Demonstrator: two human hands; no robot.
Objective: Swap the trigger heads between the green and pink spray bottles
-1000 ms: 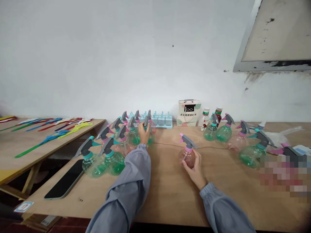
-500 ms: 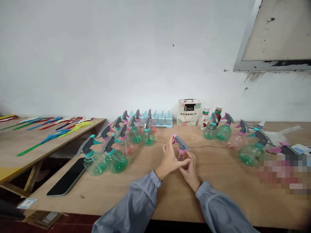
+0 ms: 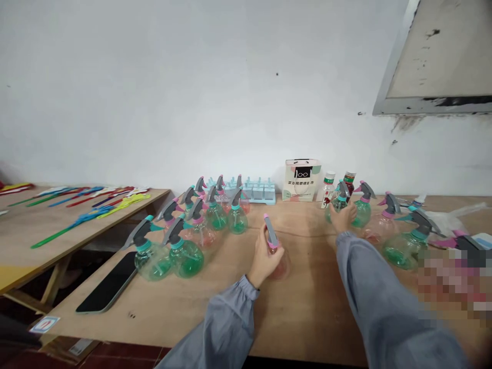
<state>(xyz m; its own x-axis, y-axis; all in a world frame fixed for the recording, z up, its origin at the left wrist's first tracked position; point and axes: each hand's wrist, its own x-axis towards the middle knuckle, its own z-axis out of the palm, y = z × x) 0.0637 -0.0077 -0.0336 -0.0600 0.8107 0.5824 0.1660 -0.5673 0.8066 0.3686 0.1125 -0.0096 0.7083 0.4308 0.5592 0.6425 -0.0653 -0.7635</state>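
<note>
My left hand (image 3: 264,258) is wrapped round the neck of a pink spray bottle (image 3: 277,256) with a grey trigger head, near the middle of the wooden table (image 3: 300,307). My right hand (image 3: 342,217) reaches far back to the right and closes on a green spray bottle (image 3: 338,201) in the row by the wall. Both arms wear grey sleeves. A cluster of green and pink spray bottles (image 3: 192,230) stands to the left of my left hand.
More spray bottles (image 3: 403,241) stand at the right. A black phone (image 3: 107,282) lies near the table's left edge. A light blue tray (image 3: 253,190), a small paper bag (image 3: 302,179) and small bottles (image 3: 328,185) line the wall. Coloured strips (image 3: 84,205) cover a side table.
My left hand left the bottle cluster and took over the pink bottle from my right hand. My right hand let go and reached back right to a green bottle.
</note>
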